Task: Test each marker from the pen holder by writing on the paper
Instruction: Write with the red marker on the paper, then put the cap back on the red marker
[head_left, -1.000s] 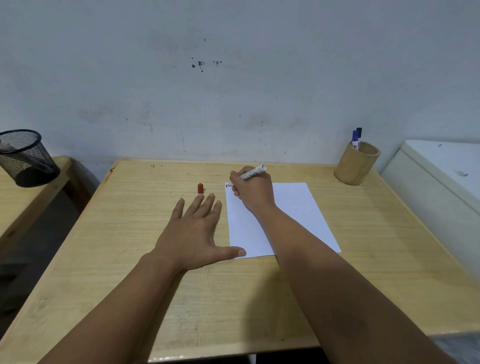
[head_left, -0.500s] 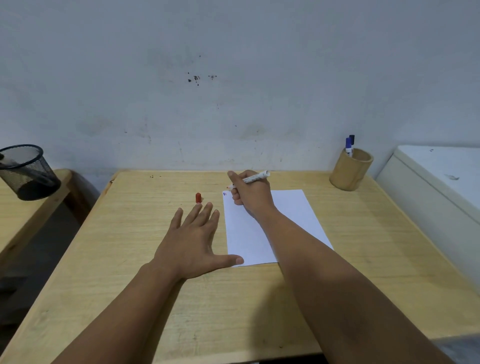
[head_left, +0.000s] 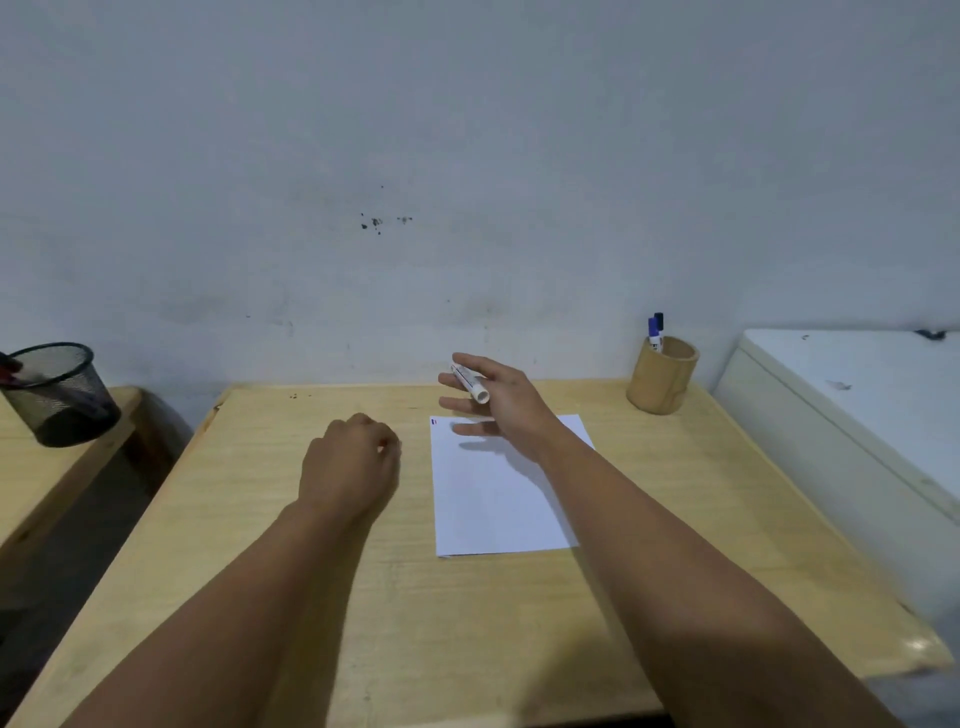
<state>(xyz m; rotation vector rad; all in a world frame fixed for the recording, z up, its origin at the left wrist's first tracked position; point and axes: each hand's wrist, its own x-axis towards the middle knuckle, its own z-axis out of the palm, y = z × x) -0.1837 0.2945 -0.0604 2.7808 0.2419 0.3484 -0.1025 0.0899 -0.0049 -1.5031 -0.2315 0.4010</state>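
White marker (head_left: 470, 383) held in the right hand (head_left: 506, 402), pinched between the fingers with its blunt round end toward the camera, raised above the far left corner of the paper (head_left: 501, 493). Remaining fingers of that hand spread loosely, their shadow falling on the sheet below. Paper lying flat near the middle of the wooden surface (head_left: 675, 519), a tiny red and blue mark (head_left: 434, 422) at its far left corner. Left hand (head_left: 350, 467) curled into a loose fist just left of the paper, knuckles up, apparently closed over something small and reddish at the fingertips, though too blurred to tell what. Near the far right corner of the surface, a round wooden pen holder (head_left: 662, 382) with two more markers (head_left: 655, 331) standing in it, one blue-capped and one dark-capped. Beyond the right edge, a white cabinet (head_left: 852, 415). On a separate table off the left edge, a black mesh cup (head_left: 60, 395).
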